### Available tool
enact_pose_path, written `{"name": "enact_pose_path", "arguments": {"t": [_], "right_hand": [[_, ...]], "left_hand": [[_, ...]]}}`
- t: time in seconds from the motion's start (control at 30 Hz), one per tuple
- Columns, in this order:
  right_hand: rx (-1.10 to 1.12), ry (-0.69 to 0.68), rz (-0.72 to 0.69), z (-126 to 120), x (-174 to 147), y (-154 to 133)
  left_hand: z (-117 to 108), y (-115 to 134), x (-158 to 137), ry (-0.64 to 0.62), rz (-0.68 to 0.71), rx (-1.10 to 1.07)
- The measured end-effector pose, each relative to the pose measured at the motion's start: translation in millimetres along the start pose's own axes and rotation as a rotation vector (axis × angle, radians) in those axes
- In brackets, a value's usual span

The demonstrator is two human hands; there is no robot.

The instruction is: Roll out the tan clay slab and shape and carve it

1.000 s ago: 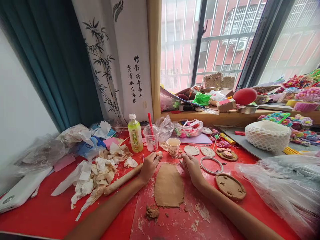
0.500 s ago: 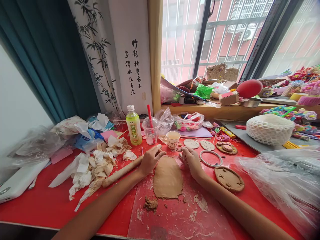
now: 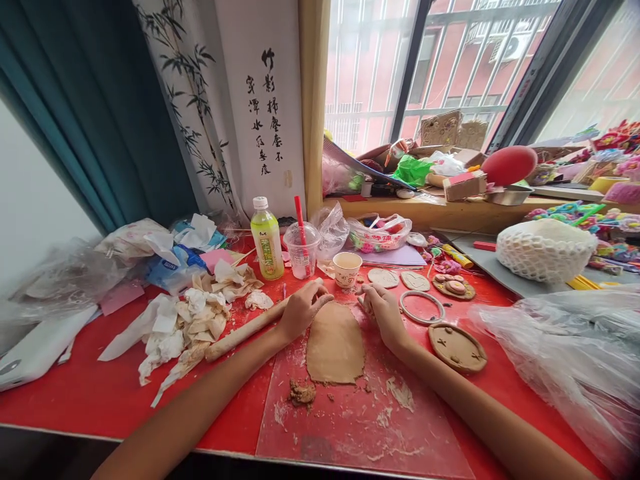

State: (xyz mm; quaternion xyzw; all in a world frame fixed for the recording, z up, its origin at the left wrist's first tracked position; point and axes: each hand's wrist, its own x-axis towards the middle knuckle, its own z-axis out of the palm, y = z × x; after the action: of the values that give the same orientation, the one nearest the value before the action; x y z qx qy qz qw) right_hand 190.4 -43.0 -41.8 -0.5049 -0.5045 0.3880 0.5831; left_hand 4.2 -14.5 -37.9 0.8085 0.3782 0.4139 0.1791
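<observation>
A flat brown clay slab [image 3: 336,347] lies on a clear sheet [image 3: 350,427] over the red table. By the slab's upper left edge is my left hand [image 3: 303,310], fingers loosely bent and apart, with nothing visible in it. My right hand [image 3: 384,312] rests beside the upper right edge, its fingers loosely curled and holding nothing that I can see. A rolling pin [image 3: 247,330] lies beside my left hand, partly hidden by it. Close to my right hand are a ring [image 3: 423,307] and a round clay plaque [image 3: 457,348]. Below the slab sits a crumbly clay lump [image 3: 302,393].
A paper cup [image 3: 347,270], a plastic cup [image 3: 302,257] and a green drink bottle [image 3: 267,243] stand behind the hands. Crumpled tissues [image 3: 185,323] lie left. Plastic film [image 3: 560,353] and a white netted bowl [image 3: 545,252] are on the right.
The view has tipped slightly downward, so the table things appear higher. Both hands stay near the slab's top edge, with only small shifts of the fingers.
</observation>
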Motion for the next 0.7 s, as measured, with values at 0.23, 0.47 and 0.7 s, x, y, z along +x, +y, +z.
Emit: {"name": "enact_pose_path", "arguments": {"t": [0.23,0.47,0.7], "right_hand": [[-0.002,0.01,0.014,0.8,-0.8,-1.6],[-0.012,0.003,-0.009,2.1,0.5,-0.1],[-0.032,0.003,-0.004,1.1,2.2,3.2]], "left_hand": [[-0.5,-1.2,0.4,0.001,-0.01,0.003],[-1.7,2.0,0.6,-0.012,0.013,0.018],[-0.7,-0.6,0.6,-0.019,-0.002,0.02]]}}
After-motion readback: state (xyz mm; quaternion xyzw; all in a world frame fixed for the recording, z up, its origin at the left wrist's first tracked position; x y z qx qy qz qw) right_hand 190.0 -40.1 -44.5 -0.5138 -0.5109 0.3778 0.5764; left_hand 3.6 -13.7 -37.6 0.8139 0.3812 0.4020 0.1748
